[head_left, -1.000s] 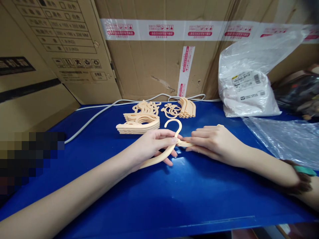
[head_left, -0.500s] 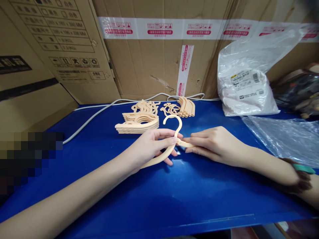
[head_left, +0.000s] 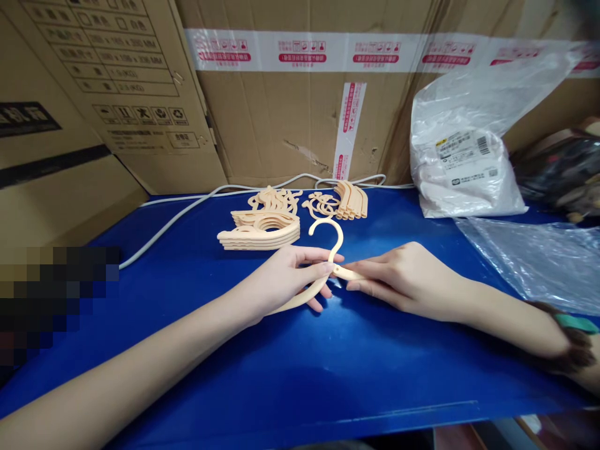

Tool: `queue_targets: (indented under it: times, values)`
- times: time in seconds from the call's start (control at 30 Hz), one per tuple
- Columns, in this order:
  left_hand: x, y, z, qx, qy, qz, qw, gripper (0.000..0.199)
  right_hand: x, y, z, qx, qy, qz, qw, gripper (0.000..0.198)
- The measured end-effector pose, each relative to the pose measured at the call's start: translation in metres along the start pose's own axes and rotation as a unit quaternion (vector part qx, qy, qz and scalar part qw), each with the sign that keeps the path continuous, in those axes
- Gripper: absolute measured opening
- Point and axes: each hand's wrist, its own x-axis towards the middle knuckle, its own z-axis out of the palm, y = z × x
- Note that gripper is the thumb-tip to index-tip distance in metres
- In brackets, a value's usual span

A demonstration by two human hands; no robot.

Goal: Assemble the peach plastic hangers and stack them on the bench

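A cream plastic clothes hanger (head_left: 338, 236) is held above the blue table, its hook pointing up and curving to the left. My left hand (head_left: 290, 275) is closed on it at the joint below the hook, thumb on top, and the left arm of the hanger slants down under the palm. Beside it, my right hand (head_left: 398, 278) pinches the short right arm piece between thumb and fingers. The right arm's far end is hidden in that hand. Just behind my left hand lies a stack of folded hanger parts (head_left: 260, 231).
Loose hooks (head_left: 274, 200), a few smaller pieces (head_left: 321, 204) and a bundle of curved arm pieces (head_left: 351, 201) lie at the back. A white cable (head_left: 180, 222) runs behind them. Cardboard boxes (head_left: 281, 119) wall the rear; a white plastic bag (head_left: 464, 169) and clear film (head_left: 539, 256) lie right.
The fingers of my right hand have drawn closer together around the right arm piece, and the hand has turned slightly. My left hand keeps its hold on the hanger.
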Motion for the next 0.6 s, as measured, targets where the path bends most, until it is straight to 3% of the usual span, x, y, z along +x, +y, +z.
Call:
queue_targets:
  times: [0.3,0.6]
  values:
    - [0.008,-0.012,-0.004,0.039,-0.052,0.046,0.997,0.030,-0.001,-0.001,-0.001,-0.015,0.014,-0.005,1.000,0.038]
    - [0.011,-0.014,-0.003,0.071,-0.054,0.050,0.995,0.027,0.001,-0.001,-0.002,-0.022,0.002,0.006,1.000,0.040]
